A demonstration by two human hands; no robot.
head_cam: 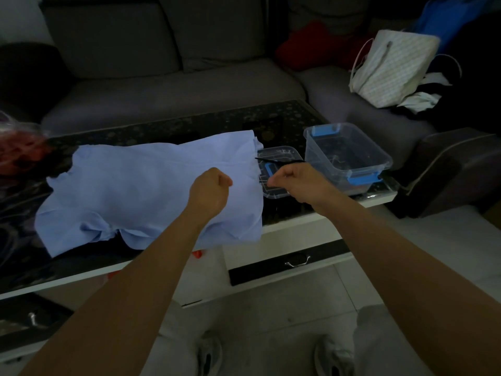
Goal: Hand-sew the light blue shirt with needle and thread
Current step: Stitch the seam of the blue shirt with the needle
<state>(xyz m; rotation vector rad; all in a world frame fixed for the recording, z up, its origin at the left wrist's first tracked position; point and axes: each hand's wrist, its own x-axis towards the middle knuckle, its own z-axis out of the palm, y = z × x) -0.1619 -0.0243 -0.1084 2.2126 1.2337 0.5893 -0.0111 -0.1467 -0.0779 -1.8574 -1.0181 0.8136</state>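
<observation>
Dim room, dark glass table (173, 126): light blue shirt (141, 191) lies spread on it, clear box (349, 147) to its right. Left hand (210, 187) clenched over the shirt, contents not discernible. Right hand (294, 181) pinches a thin needle (265, 182) just beside the shirt's right edge.

Light blue shirt (141, 191), rumpled on table (189, 123) (hem overhanging), needle (265, 182) beside it

The shirt (141, 191) is light blue; the tabletop (217, 120) is dark and speckled.
</observation>
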